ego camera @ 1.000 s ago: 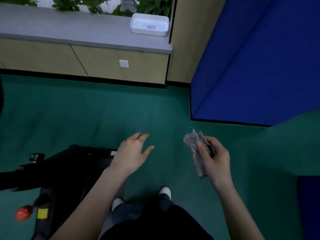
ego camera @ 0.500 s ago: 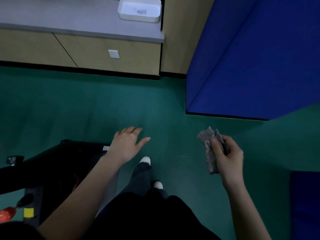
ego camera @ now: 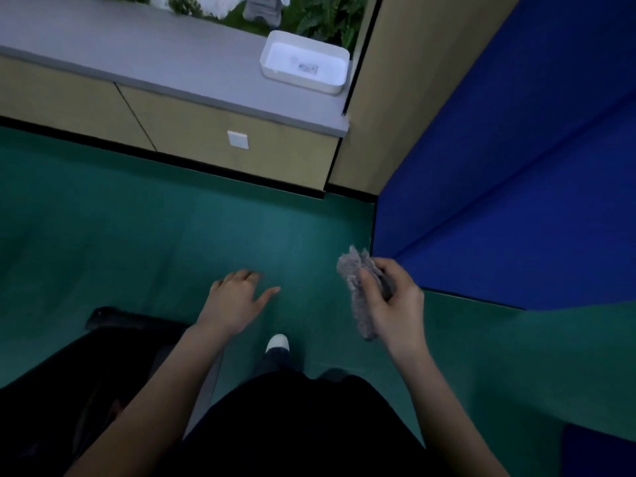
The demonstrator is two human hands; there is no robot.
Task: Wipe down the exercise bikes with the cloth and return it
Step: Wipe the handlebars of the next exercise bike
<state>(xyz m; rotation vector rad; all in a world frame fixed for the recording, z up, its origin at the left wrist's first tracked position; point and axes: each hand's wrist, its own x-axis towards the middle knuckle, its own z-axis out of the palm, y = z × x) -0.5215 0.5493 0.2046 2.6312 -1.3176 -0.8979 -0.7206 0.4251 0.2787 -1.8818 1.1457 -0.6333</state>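
Note:
My right hand (ego camera: pixel 392 301) grips a crumpled grey cloth (ego camera: pixel 358 294), which sticks out above my thumb and hangs down below it. My left hand (ego camera: pixel 237 297) hovers over the green floor with fingers spread and holds nothing. A black exercise bike (ego camera: pixel 86 366) fills the lower left corner, under my left forearm. A white tray (ego camera: pixel 304 62) stands at the right end of the grey window ledge (ego camera: pixel 137 53), far ahead of both hands.
Beige cabinets (ego camera: pixel 206 132) run under the ledge with a white wall socket (ego camera: pixel 237 139). A tall blue padded mat (ego camera: pixel 516 201) leans on the right wall. Green floor (ego camera: pixel 172 242) lies between me and the cabinets. One white shoe (ego camera: pixel 278 342) shows below.
I have stepped closer to the ledge; the tray and cabinets appear larger and nearer. The bike has slid further out at the lower left. My right hand still holds the cloth.

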